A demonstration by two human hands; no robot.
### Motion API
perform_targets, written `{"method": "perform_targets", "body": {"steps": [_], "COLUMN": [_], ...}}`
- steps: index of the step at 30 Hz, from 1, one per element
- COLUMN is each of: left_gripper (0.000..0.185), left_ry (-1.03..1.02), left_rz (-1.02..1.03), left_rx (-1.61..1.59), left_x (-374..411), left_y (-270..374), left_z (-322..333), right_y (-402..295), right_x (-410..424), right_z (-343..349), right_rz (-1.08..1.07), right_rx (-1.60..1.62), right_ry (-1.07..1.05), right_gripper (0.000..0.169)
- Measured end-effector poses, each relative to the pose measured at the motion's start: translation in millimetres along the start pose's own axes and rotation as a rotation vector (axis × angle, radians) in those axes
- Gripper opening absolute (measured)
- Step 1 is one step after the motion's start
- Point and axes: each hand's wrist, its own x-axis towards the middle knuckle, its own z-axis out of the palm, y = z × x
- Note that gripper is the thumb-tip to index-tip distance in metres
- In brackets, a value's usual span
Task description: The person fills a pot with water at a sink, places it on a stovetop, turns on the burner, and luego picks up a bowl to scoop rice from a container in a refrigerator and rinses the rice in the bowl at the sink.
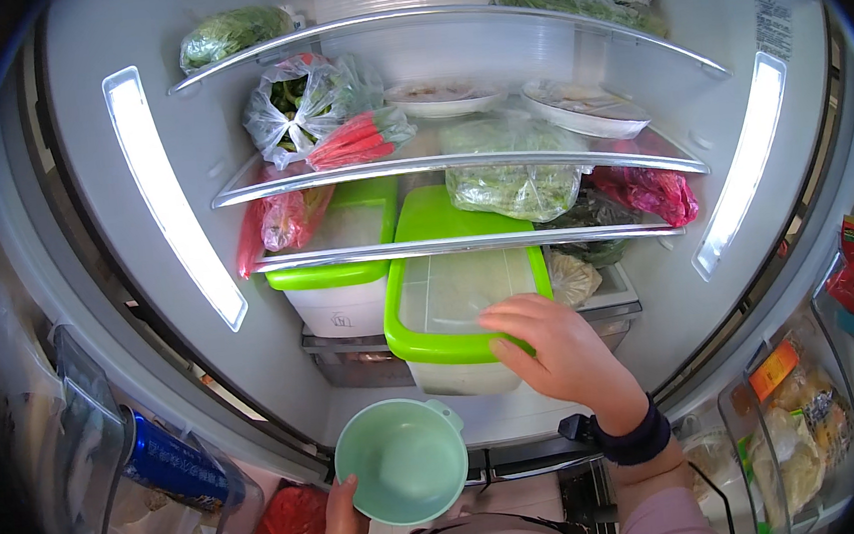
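My left hand [340, 526] holds a mint-green plastic bowl [405, 461] by its left rim; no contents show inside it. My right hand [546, 344] grips the front right corner of a lime-green lid [414, 347] with a clear panel. This lid sits on a white plastic storage container [458, 379] that juts forward from the lower part of the open refrigerator. To its left, farther in, stands a second white container [344, 310] with a lime-green lid. Whatever is inside the containers is hidden.
Glass shelves [359, 171] above hold bagged vegetables [294, 108] and covered plates [584, 108]. A clear bag of greens [518, 184] rests over the front container's lid. Door bins flank me, with a blue package [175, 460] at left. A red bag [286, 530] lies low at left.
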Motion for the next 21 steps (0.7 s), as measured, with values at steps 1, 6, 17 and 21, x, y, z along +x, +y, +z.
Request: {"method": "perform_targets", "body": {"steps": [1,6,17,21], "left_gripper": [0.051,0.051,0.052,0.053], "left_ry": [0.009,-0.028,0.046,0.04], "left_rz": [0.002,-0.024,-0.033,-0.058], "left_rx": [-0.01,-0.018,0.019,0.032], "left_x": [-2.3,-7.2,-15.1,-15.8], "left_y": [1.5,-2.3,-4.2,-3.9], "left_z": [0.9,0.0,-0.2,4.7], "right_y": [3.7,34.7,61.8,75.5], "right_x": [2.2,15.4,75.5,93.7], "right_z": [2.2,7.7,-7.4,-1.7], "right_rz": [0.003,0.072,0.084,0.158], "right_rx": [-0.015,-0.034,-0.342,-0.387], "right_ry": [-0.02,-0.071,-0.265,-0.298], "right_gripper": [0.028,0.029,0.018,0.02]}}
